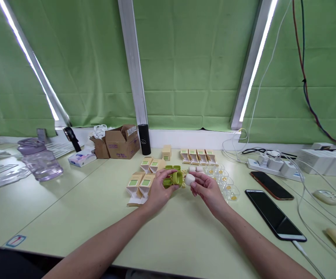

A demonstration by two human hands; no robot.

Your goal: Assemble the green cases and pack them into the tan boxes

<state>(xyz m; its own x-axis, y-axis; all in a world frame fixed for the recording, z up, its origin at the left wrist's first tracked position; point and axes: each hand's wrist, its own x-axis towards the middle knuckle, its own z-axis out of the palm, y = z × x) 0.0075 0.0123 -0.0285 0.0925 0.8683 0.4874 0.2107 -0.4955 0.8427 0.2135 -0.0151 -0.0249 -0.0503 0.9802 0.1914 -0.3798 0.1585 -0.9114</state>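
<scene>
My left hand (161, 189) is closed around a small green cup-like holder (177, 178), its hollow side turned toward me. Other green holders (168, 182) sit just behind and beside it. Between thumb and fingertips, my right hand (207, 188) pinches a small white rounded piece (189, 179), a little to the right of the green holder and apart from it. More white pieces (195, 169) lie beyond my right fingers. Clear plastic cups with yellow centres (229, 190) are grouped to the right of that hand. Small opened cardboard boxes (135, 185) with green labels stand left of my left hand.
More small boxes (198, 156) line the back. A black cylinder (144, 139), a brown carton (123, 143) and a purple water bottle (39, 161) stand further left. Two phones, a dark one (271, 185) and a white-edged one (275, 215), lie right, near cables and a power strip (272, 167).
</scene>
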